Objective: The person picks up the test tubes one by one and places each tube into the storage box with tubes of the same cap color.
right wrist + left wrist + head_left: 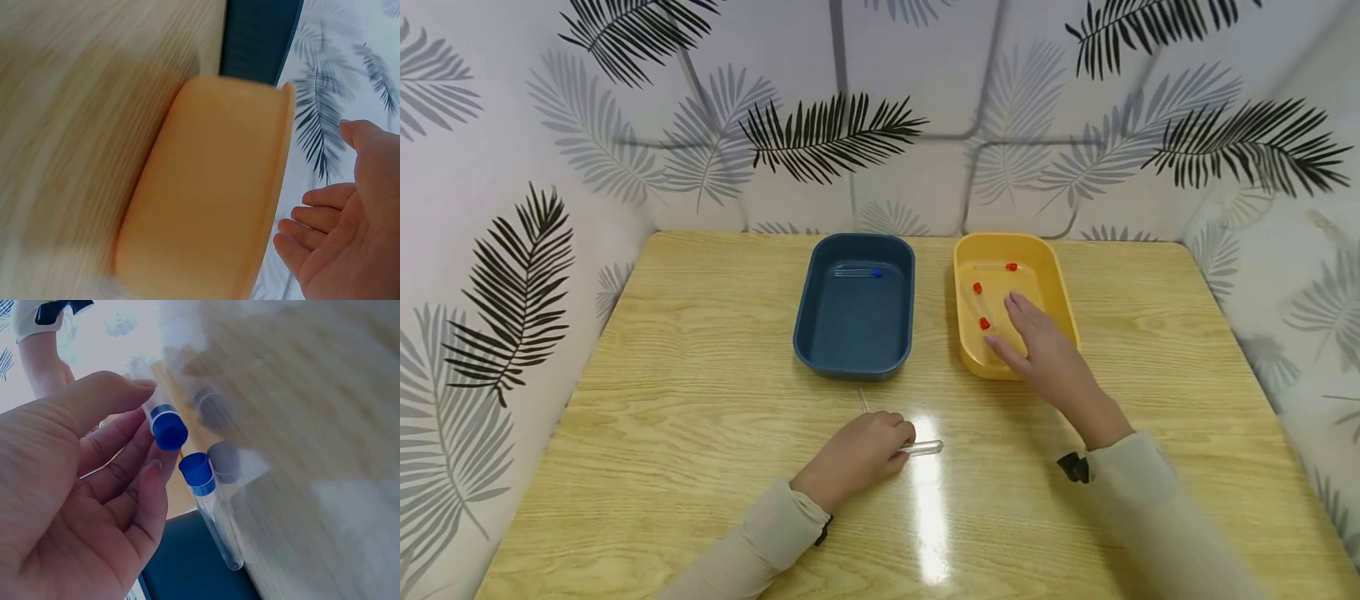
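Observation:
My left hand (pixel 861 454) pinches a blue-capped test tube (pixel 170 429) between thumb and fingers, just over the table. In the head view its clear end points right, past the fingertips. Beside that hand a second blue-capped test tube (pixel 212 512) lies on the table, mostly hidden by the hand in the head view. Over the near right side of the yellow bin (pixel 1067 304) is my right hand (pixel 1052 354), fingers extended and nothing in its grasp. Inside that bin lie several red-capped test tubes (pixel 996 267).
A dark blue bin (pixel 853 367) stands left of the yellow one, with a blue-capped tube (pixel 857 272) lying in it. Both bins sit toward the back of the wooden table (pixel 685 375), before a leaf-patterned curtain (pixel 842 137).

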Tool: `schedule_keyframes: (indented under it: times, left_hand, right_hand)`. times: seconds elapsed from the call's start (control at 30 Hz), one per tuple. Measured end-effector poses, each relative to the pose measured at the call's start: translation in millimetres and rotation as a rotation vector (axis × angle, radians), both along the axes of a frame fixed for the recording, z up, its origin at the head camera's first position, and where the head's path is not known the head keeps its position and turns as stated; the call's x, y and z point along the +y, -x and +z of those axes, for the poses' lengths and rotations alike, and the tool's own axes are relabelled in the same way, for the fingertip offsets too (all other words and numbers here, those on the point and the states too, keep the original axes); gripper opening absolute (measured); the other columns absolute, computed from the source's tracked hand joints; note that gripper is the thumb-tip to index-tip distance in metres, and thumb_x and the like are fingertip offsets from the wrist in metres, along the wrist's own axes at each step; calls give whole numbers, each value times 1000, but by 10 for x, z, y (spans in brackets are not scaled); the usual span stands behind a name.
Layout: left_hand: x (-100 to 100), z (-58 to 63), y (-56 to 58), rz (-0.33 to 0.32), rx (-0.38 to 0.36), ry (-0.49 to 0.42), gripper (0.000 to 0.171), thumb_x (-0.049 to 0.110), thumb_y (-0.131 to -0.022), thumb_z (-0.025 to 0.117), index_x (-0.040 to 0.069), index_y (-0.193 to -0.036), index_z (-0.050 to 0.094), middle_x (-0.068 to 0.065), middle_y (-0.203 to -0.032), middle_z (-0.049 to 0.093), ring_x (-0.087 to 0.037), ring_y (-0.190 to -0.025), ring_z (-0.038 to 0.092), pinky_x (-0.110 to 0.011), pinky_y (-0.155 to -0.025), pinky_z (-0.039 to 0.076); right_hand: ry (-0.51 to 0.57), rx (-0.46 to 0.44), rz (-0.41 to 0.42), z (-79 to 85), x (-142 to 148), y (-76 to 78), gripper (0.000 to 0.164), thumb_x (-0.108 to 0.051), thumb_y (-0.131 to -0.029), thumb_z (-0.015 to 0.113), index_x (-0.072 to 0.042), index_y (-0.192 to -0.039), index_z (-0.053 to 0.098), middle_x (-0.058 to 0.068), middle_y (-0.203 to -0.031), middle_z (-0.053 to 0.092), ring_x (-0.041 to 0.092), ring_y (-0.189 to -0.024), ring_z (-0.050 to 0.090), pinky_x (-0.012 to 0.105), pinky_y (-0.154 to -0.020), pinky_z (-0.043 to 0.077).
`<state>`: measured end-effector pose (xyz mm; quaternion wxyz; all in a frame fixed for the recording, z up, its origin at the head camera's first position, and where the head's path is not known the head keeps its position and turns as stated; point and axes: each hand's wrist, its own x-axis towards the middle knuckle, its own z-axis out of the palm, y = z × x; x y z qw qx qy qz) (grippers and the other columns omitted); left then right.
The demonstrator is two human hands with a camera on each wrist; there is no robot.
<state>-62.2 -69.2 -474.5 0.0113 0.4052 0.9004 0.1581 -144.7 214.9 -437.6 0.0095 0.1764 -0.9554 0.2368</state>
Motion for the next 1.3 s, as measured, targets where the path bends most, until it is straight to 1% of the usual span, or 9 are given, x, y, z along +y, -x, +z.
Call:
schedule_keyframes:
  times: [0.2, 0.37, 0.5, 0.57, 0.77, 0.93, 1.0, 1.1, 1.3]
  left_hand:
    - [-44, 28, -31, 9, 49, -31, 7, 11, -85, 63, 11, -92, 63, 4, -84, 58, -8, -71, 52, -21, -66, 45]
    - [-137, 78, -81, 31, 23, -26, 9, 12, -85, 62, 11, -94, 61, 5, -87, 57, -7, -74, 51, -22, -69, 45]
    - [-248, 127, -125, 52, -6, -55, 10, 12, -85, 62, 9, -95, 61, 4, -91, 58, -9, -81, 54, -23, -75, 46]
    - [-315, 151, -143, 68, -23, -77, 10, 10, -85, 63, 8, -95, 61, 3, -90, 58, -9, -79, 53, -23, -74, 46]
    - [-534, 194, -160, 156, -75, -116, 12, 13, -87, 60, 11, -99, 59, 6, -94, 56, -4, -81, 51, -20, -72, 46]
    - [-690, 234, -129, 229, -137, -186, 16, 14, -86, 63, 13, -101, 58, 8, -94, 55, -4, -81, 51, -20, -71, 46]
    - [-740, 274, -110, 267, -182, -220, 17, 13, -85, 64, 13, -102, 59, 8, -92, 54, -4, -80, 50, -21, -70, 47]
    - [-805, 345, -76, 312, -218, -272, 18, 11, -85, 64, 11, -102, 58, 6, -90, 53, -7, -78, 50, -23, -68, 47]
    - [-906, 477, -18, 366, -248, -389, 18, 10, -85, 64, 10, -102, 57, 5, -91, 54, -9, -81, 51, -31, -73, 49]
  right_hand:
    - [-109, 1, 67, 22, -398, 60, 87, -60, -88, 48, -5, -148, 19, 10, -154, 15, 24, -140, 13, 44, -110, 19]
    - [-230, 40, 146, 1, -710, 78, 99, -72, -83, 41, 1, -146, 18, 15, -153, 14, 25, -141, 7, 40, -112, 12]
    - [-281, 56, 164, -25, -906, 87, 108, -80, -78, 35, 2, -146, 17, 16, -153, 14, 25, -141, 6, 38, -112, 9]
    - [-290, 52, 162, -41, -975, 96, 111, -82, -76, 34, 2, -147, 17, 16, -153, 13, 26, -141, 7, 39, -112, 9]
    - [-321, 30, 161, -113, -1088, 136, 116, -86, -72, 28, 1, -147, 13, 15, -153, 10, 26, -141, 5, 40, -112, 7]
    - [-330, 44, 165, -155, -1129, 172, 116, -87, -72, 26, 2, -147, 15, 16, -153, 15, 27, -141, 7, 39, -112, 6]
    - [-331, 49, 170, -164, -1142, 183, 116, -86, -73, 27, 2, -147, 16, 16, -152, 16, 27, -141, 8, 39, -112, 6]
    - [-339, 40, 178, -167, -1153, 194, 115, -86, -73, 27, 2, -147, 16, 16, -152, 16, 26, -141, 8, 38, -112, 6]
    - [-349, 11, 182, -167, -1163, 202, 115, -86, -73, 26, 1, -147, 15, 14, -153, 12, 25, -141, 6, 37, -112, 5]
